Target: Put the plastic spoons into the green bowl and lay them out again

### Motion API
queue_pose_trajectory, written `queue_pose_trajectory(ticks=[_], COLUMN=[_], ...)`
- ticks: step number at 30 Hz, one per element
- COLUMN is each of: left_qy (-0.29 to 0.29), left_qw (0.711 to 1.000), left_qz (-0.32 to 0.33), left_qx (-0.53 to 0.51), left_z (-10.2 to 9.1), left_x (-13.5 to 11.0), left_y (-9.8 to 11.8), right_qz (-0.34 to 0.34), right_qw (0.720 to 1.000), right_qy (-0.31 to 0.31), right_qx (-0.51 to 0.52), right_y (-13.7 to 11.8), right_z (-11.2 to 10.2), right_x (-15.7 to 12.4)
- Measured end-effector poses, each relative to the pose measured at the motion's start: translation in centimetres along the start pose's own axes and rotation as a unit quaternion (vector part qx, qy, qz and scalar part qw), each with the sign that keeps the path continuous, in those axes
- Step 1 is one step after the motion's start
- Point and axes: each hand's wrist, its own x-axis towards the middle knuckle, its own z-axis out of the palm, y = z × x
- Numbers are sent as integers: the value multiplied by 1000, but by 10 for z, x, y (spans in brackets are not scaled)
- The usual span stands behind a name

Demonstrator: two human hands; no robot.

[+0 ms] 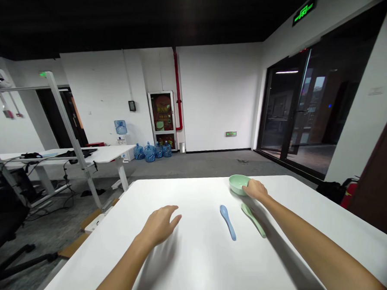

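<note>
While your right hand touches the green plastic bowl, grip unclear | left hand open, holding nothing, above the white table | bowl near far edge | blue spoon, green spoon lying untouched

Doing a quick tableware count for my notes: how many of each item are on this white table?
green bowl: 1
blue spoon: 1
green spoon: 1
Total: 3
</note>
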Motion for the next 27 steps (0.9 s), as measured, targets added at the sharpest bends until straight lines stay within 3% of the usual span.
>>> queue_pose_trajectory(ticks=[5,11,16,20,27], left_qy=[-2,5,5,10,12], left_qw=[1000,1000,1000,1000,1000], left_qz=[3,13,17,19,21], left_qx=[-4,-8,-6,3,11], left_z=[0,-1,-3,-4,-1], left_x=[-1,-6,-11,-13,-12], left_y=[-1,-1,1,3,3], right_qz=[-14,-64,-120,-138,-138], right_qw=[1000,994,989,988,989], right_qy=[16,81,67,56,36], right_qx=[16,43,48,38,35], right_y=[3,20,32,40,52], right_z=[-20,-48,-61,-62,-41], right_x=[-18,-62,-100,-122,-140])
